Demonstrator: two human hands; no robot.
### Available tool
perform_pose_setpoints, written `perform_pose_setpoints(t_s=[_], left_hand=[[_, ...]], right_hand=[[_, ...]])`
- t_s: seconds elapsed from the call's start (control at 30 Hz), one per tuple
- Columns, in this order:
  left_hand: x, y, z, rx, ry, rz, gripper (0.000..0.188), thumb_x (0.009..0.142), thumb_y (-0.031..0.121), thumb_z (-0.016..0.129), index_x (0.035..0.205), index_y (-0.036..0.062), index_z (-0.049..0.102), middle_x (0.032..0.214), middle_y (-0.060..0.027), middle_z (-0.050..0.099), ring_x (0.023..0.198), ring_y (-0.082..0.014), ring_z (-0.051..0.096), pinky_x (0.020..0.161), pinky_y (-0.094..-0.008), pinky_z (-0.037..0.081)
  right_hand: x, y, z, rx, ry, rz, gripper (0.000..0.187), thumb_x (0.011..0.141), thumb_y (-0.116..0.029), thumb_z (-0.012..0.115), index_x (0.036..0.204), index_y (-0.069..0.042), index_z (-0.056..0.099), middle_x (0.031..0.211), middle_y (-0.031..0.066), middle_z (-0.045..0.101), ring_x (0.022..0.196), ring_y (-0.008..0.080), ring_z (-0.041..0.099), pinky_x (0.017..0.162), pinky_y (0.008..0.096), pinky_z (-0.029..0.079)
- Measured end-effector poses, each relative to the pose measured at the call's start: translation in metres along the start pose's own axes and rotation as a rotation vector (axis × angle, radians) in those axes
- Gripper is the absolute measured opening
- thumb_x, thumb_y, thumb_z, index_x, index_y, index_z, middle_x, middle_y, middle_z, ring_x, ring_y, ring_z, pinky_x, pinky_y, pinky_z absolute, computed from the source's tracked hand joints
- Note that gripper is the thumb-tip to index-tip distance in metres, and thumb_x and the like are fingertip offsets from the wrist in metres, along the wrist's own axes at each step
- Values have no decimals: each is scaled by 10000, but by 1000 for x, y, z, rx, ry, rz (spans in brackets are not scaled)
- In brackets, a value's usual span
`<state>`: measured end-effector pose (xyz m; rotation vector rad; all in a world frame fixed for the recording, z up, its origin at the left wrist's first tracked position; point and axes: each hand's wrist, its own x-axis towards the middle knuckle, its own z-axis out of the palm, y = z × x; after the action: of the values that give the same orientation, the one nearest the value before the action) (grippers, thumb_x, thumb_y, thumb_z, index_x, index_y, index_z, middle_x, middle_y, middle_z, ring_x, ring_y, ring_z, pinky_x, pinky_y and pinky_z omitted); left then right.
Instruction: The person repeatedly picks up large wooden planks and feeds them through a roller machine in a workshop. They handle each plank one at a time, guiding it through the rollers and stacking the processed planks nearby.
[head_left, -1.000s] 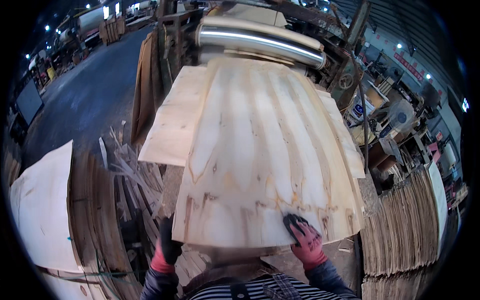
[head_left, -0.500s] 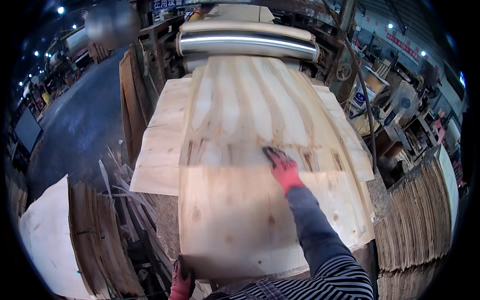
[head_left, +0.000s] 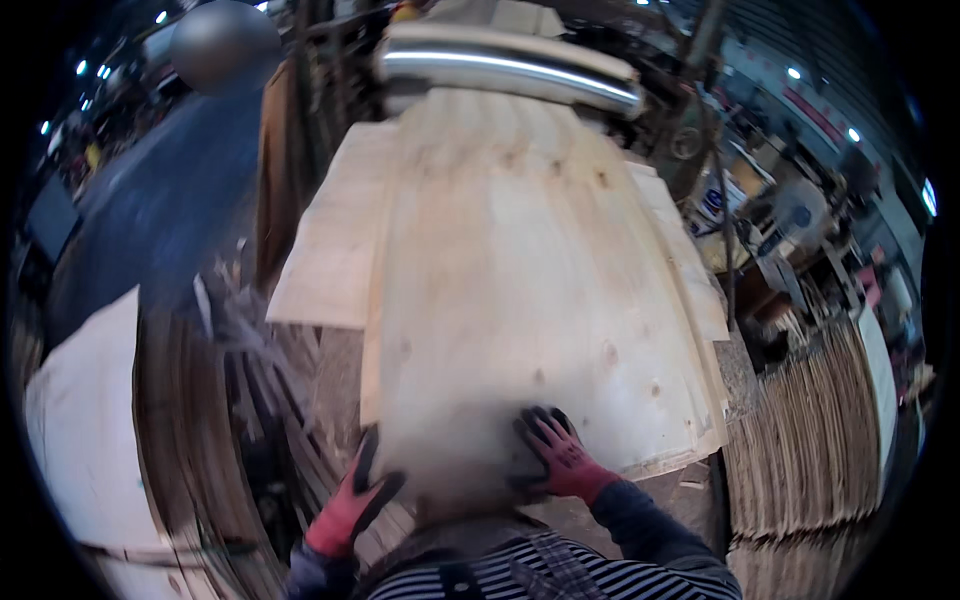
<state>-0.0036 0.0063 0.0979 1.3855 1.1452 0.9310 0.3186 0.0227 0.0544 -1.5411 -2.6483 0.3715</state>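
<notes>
A pale wood veneer sheet (head_left: 520, 270) lies lengthwise before me, its far end at a shiny metal roller (head_left: 510, 68). Dark knots dot its surface, and its near edge is blurred. My right hand (head_left: 562, 458), in a red glove with dark fingertips, rests on the near part of the sheet with fingers spread. At the near left corner is my left hand (head_left: 348, 500), gloved alike, thumb apart from the fingers beside the sheet's edge. Whether it touches the sheet I cannot tell. Other veneer sheets (head_left: 325, 240) stick out underneath on the left.
Upright stacks of brown veneer stand at the right (head_left: 800, 450) and left (head_left: 185, 420), a whitish sheet (head_left: 85, 430) facing the left one. Wood strips (head_left: 265, 370) lie between the left stack and the table. A dark floor lane (head_left: 160, 210) runs along the far left.
My right hand has drawn back from mid-sheet to near its front edge. My left hand has come up further into view. The seam of knots now sits farther away, nearer the roller.
</notes>
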Motion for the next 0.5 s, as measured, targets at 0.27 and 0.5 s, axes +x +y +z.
perform_pose_setpoints(t_s=[0.27, 0.5], left_hand=[[-25, 75, 33, -103, -308, 283, 707, 821, 74, 510, 1336, -42, 39, 1320, -206, 296, 1090, -244, 428, 928, -302, 324], [-68, 21, -18, -291, -315, 62, 603, 786, 72, 546, 1298, -55, 252, 1319, -210, 317, 1251, -270, 276, 1001, -331, 235]], right_hand=[[-99, -3, -8, 22, 440, 330, 638, 672, -102, 652, 1233, -34, 355, 1243, 218, 403, 1178, 385, 348, 977, 439, 305], [-134, -54, 1, -75, 492, 305, 500, 582, -177, 633, 1050, -22, 545, 1102, 219, 502, 1005, 384, 498, 834, 445, 418]])
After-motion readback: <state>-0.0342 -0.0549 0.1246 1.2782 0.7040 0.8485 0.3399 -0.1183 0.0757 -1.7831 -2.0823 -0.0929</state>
